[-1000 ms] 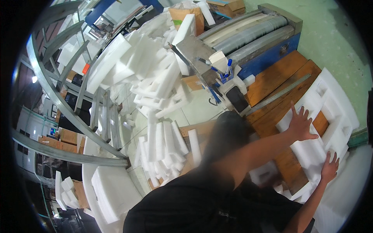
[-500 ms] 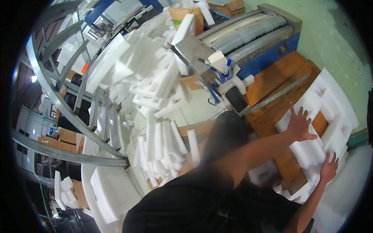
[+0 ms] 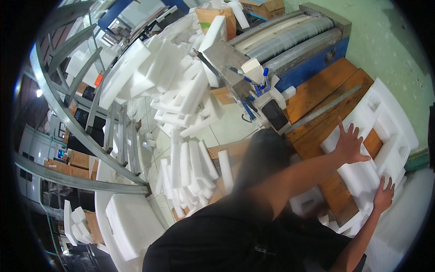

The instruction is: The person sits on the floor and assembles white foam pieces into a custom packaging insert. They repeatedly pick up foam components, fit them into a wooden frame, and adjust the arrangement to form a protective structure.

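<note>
A large white foam packing frame (image 3: 389,120) with square recesses and an opening lies on the wooden bench at the right, beside the green wall. On its near-left part rests my left hand (image 3: 351,144), fingers spread and palm down. My right hand (image 3: 384,196) lies lower along the same foam piece, its fingers also stretched apart and touching the surface. Neither hand is wrapped round anything. Brown bench wood shows through the foam's opening.
Left of the hands is the brown wooden bench (image 3: 317,120) with a metal strip (image 3: 333,108). A holder with blue pens (image 3: 262,88) and a dark phone (image 3: 274,114) sit near a roller machine (image 3: 294,41). White foam pieces (image 3: 190,167) pile on the floor; a curved metal frame (image 3: 68,113) stands left.
Both hands stay in nearly the same place on the foam. The view has shifted very slightly; nothing else visibly moved.
</note>
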The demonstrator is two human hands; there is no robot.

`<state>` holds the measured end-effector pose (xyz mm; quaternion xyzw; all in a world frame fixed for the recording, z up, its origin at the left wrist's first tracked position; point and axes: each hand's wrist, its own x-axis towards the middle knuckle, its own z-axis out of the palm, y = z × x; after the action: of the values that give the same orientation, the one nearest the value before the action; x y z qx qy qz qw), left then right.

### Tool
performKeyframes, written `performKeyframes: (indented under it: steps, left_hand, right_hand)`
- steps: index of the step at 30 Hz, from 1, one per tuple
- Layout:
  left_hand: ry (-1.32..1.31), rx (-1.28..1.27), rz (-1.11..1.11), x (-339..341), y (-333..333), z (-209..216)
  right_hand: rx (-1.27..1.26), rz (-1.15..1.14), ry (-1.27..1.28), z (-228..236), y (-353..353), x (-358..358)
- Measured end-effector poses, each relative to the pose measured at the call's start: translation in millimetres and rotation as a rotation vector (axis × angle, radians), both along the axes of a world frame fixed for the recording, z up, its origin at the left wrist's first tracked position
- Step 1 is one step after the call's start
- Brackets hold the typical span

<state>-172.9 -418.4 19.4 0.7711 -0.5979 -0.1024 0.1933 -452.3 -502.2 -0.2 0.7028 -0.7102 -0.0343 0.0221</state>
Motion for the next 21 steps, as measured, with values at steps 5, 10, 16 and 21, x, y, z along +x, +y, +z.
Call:
performKeyframes:
  steps: [5,10,16,21]
  left_hand:
    - [-0.019,-0.014,0.017,0.4,0.9,-5.3]
    - [-0.018,0.012,-0.006,-0.1,2.3,-1.8]
    - [-0.005,0.018,-0.011,0.5,3.2,-0.3]
    - [0.006,0.026,-0.001,-3.2,7.2,-3.4]
  right_hand:
    - [-0.011,0.017,-0.018,-5.9,2.7,-1.3]
    - [-0.007,0.000,-0.031,-1.9,0.7,-0.1]
    - [-0.007,0.012,-0.032,-2.6,0.9,-0.6]
    - [0.001,0.018,0.011,2.7,10.5,0.3]
